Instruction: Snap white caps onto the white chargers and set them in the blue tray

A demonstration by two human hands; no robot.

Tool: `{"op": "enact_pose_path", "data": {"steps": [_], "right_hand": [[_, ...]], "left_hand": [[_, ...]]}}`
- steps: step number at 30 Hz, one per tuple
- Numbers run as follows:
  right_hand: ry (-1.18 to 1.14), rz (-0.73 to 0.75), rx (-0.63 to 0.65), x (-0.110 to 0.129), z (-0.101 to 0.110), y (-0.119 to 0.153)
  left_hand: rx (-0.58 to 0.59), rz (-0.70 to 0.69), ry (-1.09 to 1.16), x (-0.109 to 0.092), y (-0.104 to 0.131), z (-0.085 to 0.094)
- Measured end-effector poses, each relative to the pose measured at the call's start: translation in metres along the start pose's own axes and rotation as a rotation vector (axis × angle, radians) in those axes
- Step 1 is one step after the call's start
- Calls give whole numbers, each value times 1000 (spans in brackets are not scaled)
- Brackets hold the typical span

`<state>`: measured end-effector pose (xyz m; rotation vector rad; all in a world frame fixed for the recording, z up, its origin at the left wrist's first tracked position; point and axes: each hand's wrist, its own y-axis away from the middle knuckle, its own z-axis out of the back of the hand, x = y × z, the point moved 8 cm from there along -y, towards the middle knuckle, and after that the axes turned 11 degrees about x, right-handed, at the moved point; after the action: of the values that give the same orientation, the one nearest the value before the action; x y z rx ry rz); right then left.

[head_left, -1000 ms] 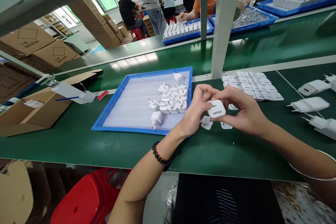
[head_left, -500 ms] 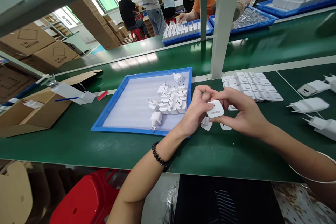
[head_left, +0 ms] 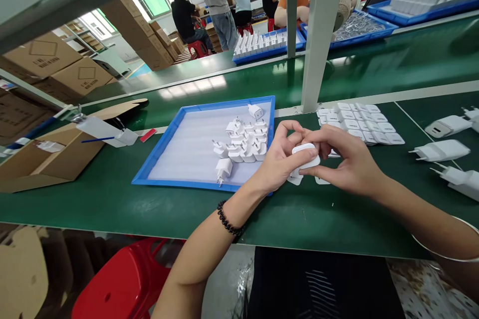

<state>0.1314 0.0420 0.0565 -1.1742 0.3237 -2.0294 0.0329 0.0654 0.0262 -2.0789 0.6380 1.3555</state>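
A small white charger cover with rounded corners is held between my two hands over the green bench. My left hand pinches it with the thumb across its face. From the other side, the thumb and fingers of my right hand grip its edge. The fingers hide much of the piece. Just below my hands, another white cover lies on the bench. Left of them, a blue-rimmed tray holds several white plug chargers, most with their pins up.
Rows of white covers lie behind my right hand. Loose chargers are at the far right. An open cardboard box sits left, near a red piece. A metal post rises behind; co-workers sit beyond.
My left thumb has slid right across the face of the cover and now hides its printed lettering. The cover has tilted in my fingers. A co-worker's arm across the bench has drawn back from the tray.
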Motion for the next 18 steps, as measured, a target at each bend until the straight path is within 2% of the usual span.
{"op": "enact_pose_path", "data": {"steps": [8,14,18], "right_hand": [[-123,-68,1,-7,1,-1],[38,-14,0,3,-1,1],[61,-2,-19,5,-4,2]], "left_hand": [[33,80,103,6,-2,3],[-17,22,53,6,-2,2],[-81,19,24,10,-1,7]]}}
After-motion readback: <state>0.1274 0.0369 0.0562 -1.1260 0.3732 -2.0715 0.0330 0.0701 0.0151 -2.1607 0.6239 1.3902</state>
